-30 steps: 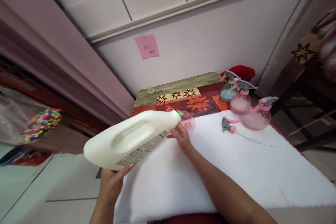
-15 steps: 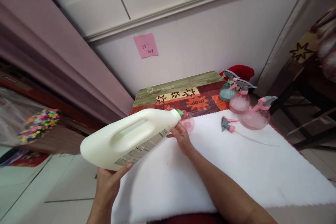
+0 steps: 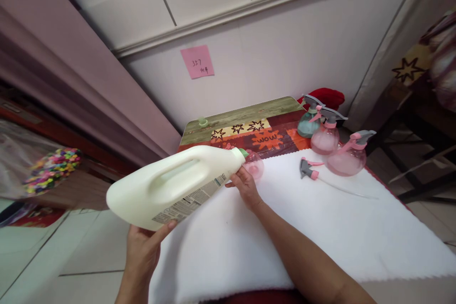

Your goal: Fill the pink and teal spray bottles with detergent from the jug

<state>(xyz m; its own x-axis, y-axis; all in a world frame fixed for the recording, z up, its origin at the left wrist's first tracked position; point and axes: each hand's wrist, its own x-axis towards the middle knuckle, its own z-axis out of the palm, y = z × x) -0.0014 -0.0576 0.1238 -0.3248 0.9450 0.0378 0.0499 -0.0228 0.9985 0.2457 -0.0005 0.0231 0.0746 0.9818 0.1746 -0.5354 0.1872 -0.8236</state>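
Note:
A large cream detergent jug (image 3: 142,187) lies tilted almost level in the air, its green spout (image 3: 243,153) pointing right. My left hand (image 3: 146,247) is closed on its lower end from beneath, thumb on the label side. Near the neck, my right hand (image 3: 245,185) supports the jug with bent fingers, partly hidden behind it. Just past the spout stands a round pink clear bottle (image 3: 255,167) without a spray head, partly covered by the jug and hand. A grey and pink spray head (image 3: 309,169) with a long tube rests on the white cloth (image 3: 292,218).
Two pink spray bottles (image 3: 346,159) (image 3: 324,140) and a green spray bottle (image 3: 308,124) stand at the table's right edge. A small green ring (image 3: 203,122) lies at the back left. A pink note (image 3: 197,61) is on the wall. Colourful small pieces (image 3: 53,171) sit in plastic at left.
The jug's lower end and my left hand have shifted slightly left and up. My right hand stays by the neck, and the bottles have not moved.

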